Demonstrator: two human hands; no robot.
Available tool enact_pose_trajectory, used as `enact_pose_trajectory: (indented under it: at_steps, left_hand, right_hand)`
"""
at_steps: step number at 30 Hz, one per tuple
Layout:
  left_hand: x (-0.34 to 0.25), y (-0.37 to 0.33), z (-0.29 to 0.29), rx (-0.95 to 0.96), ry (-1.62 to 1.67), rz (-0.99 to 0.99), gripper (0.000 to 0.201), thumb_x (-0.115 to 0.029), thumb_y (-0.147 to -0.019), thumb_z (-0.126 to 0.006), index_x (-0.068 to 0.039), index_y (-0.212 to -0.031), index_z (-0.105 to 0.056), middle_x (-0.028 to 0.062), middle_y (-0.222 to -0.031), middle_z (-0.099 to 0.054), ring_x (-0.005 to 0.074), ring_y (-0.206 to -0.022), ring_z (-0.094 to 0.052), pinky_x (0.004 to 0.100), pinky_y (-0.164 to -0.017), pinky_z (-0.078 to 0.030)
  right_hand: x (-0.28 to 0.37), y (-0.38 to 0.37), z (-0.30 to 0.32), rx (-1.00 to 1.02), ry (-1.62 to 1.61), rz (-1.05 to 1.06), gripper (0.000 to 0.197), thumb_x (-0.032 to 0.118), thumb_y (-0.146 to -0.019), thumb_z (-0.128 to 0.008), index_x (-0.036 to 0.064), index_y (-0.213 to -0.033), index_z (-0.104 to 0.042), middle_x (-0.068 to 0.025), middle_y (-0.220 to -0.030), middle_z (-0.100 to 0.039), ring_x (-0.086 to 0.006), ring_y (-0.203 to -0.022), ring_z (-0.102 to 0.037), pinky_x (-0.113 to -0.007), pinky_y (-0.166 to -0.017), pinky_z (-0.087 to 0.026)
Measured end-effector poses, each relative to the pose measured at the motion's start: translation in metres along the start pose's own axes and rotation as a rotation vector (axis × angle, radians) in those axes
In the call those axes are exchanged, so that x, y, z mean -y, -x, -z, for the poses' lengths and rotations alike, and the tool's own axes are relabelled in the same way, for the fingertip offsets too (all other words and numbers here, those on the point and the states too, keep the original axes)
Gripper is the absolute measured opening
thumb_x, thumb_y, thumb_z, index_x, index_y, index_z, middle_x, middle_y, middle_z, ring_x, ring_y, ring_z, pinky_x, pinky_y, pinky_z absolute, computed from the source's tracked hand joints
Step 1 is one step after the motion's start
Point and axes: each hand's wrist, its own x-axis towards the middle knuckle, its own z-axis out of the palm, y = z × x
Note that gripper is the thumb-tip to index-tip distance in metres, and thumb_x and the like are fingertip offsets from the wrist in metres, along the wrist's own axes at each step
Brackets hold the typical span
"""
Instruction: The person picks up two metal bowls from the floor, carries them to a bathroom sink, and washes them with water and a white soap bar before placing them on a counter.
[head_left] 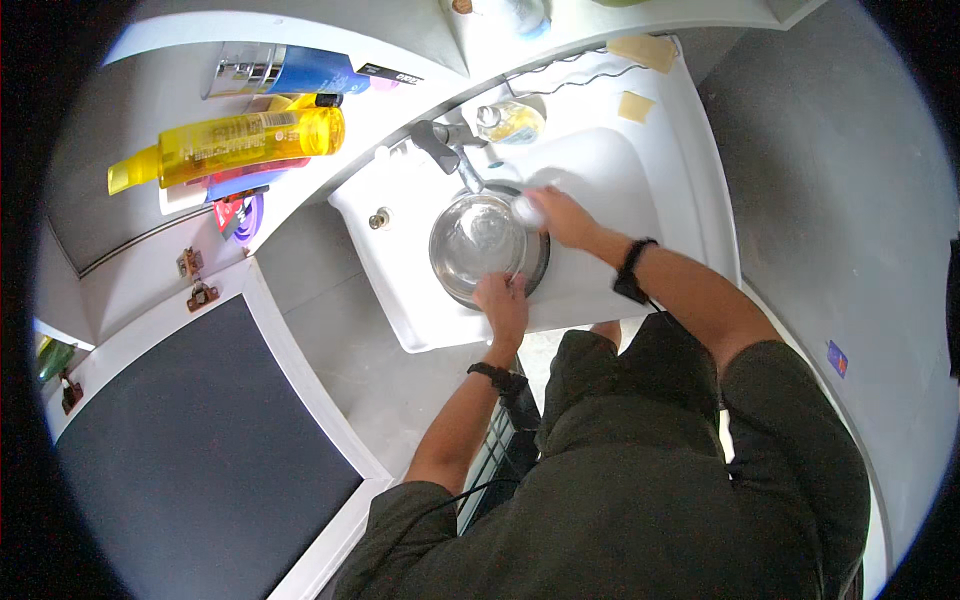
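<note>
A shiny steel bowl [450,262] sits in the white sink [620,215] under the grey faucet [436,146]. A dark-edged round vessel [541,262] shows partly beneath or behind the bowl's right side. My left hand [504,306] grips the near rim of the bowl, fingers closed on its edge. At the bowl's upper right, my right hand [566,218] is closed around a small white rounded object [527,211]. Blur hides what kind of object it is. Its left edge reaches over the bowl's rim.
A clear bottle [510,122] stands behind the faucet on the sink ledge. On the left, an open cabinet holds a yellow bottle [235,145] and a blue bottle [305,70]. Its dark-panelled door [210,450] swings out at lower left. A grey wall [830,180] borders the right.
</note>
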Motion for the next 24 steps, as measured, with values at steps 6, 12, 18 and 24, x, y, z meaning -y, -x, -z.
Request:
enact_pose_trajectory:
  at_steps: [6, 12, 18, 24]
  left_hand:
    - [-0.006, -0.002, -0.004, 0.018, -0.037, 0.068, 0.023, -0.027, -0.089, -0.068, -0.005, -0.085, -0.061, 0.0128, -0.086, -0.059, 0.0339, -0.087, -0.055, 0.0462, -0.082, -0.035]
    - [-0.001, -0.004, 0.013, 0.050, -0.004, 0.113, 0.025, -0.027, -0.087, -0.071, -0.004, -0.093, -0.063, 0.0121, -0.092, -0.061, 0.0338, -0.093, -0.056, 0.0466, -0.084, -0.037]
    - [0.028, -0.053, 0.109, 0.533, -0.098, -0.361, 0.051, -0.026, -0.082, -0.078, -0.006, -0.124, -0.059, 0.0148, -0.127, -0.058, 0.0358, -0.121, -0.052, 0.0489, -0.103, -0.041]
    - [0.096, -0.062, 0.109, 0.693, -0.342, -0.521, 0.045, -0.021, -0.078, -0.078, -0.001, -0.115, -0.061, 0.0140, -0.121, -0.059, 0.0381, -0.121, -0.051, 0.0488, -0.113, -0.037]
  right_hand:
    - [-0.003, -0.020, -0.008, -0.051, -0.073, -0.011, 0.053, 0.002, -0.081, -0.065, 0.0020, -0.133, -0.053, -0.0231, -0.127, -0.057, -0.0424, -0.118, -0.053, -0.045, -0.100, -0.045]
    - [0.022, 0.024, 0.006, 0.206, -0.106, -0.145, 0.064, -0.001, -0.081, -0.068, 0.0033, -0.140, -0.045, -0.0229, -0.131, -0.053, -0.0402, -0.120, -0.053, -0.046, -0.103, -0.044]
    - [-0.003, -0.025, 0.003, 0.091, -0.091, -0.137, 0.061, 0.002, -0.084, -0.060, 0.0044, -0.143, -0.044, -0.0240, -0.134, -0.052, -0.0390, -0.126, -0.050, -0.044, -0.107, -0.041]
    - [-0.006, -0.043, 0.000, 0.046, -0.130, -0.048, 0.061, -0.003, -0.082, -0.061, 0.0061, -0.141, -0.048, -0.0224, -0.134, -0.054, -0.0397, -0.126, -0.050, -0.044, -0.107, -0.041]
